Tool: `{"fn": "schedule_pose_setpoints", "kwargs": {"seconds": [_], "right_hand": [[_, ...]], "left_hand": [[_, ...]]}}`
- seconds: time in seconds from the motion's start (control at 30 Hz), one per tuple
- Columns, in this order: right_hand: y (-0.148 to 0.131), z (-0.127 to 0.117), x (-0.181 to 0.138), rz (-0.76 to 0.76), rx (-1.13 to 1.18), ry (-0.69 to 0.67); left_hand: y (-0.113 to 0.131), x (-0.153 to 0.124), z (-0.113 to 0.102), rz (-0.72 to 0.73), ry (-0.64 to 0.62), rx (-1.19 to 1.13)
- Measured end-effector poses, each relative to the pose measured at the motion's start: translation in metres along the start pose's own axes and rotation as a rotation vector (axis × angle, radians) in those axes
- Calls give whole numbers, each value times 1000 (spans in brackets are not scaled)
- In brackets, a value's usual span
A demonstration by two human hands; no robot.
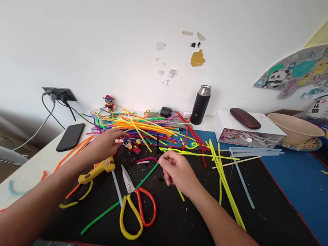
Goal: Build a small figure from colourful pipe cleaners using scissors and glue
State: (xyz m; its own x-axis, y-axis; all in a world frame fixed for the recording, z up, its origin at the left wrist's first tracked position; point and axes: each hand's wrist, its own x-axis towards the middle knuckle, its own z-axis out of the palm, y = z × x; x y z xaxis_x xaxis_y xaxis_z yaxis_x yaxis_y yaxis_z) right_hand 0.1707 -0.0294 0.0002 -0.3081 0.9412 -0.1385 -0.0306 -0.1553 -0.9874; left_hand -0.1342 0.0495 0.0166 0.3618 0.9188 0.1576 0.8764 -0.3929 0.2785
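My left hand (105,146) reaches over the mat with its fingers stretched out, beside a small colourful figure (132,146) that lies on its back. Whether the fingertips touch the figure, I cannot tell. My right hand (179,173) is closed in a pinch near the middle of the mat; what it holds is too small to make out. Close to its fingertips are the end of a green pipe cleaner (101,218) and a bent pink strip (145,159). A yellow glue gun (97,171) with a glue stick lies under my left wrist. Scissors (129,187) with red and yellow handles lie open between my arms.
Pipe cleaners (152,129) in many colours pile up by the wall, near a standing figure (108,103) and a black flask (201,105). Yellow pipe cleaners (227,187) lie at right. Beyond are a white box (223,123) and a bowl (295,128). A phone (70,137) lies left.
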Motion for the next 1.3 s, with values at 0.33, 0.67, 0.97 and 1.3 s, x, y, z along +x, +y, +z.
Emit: {"fn": "schedule_pose_setpoints", "kwargs": {"seconds": [0.33,0.67,0.97,1.3], "right_hand": [[4,-2,0,10,-46,-4],[3,-1,0,11,-105,-17],[2,0,0,13,-135,-19],[6,-1,1,-14,-117,34]], "left_hand": [[-5,23,13,269,-206,85],[1,21,9,239,-189,120],[7,22,0,62,-130,-23],[51,2,0,331,218,-17]]}}
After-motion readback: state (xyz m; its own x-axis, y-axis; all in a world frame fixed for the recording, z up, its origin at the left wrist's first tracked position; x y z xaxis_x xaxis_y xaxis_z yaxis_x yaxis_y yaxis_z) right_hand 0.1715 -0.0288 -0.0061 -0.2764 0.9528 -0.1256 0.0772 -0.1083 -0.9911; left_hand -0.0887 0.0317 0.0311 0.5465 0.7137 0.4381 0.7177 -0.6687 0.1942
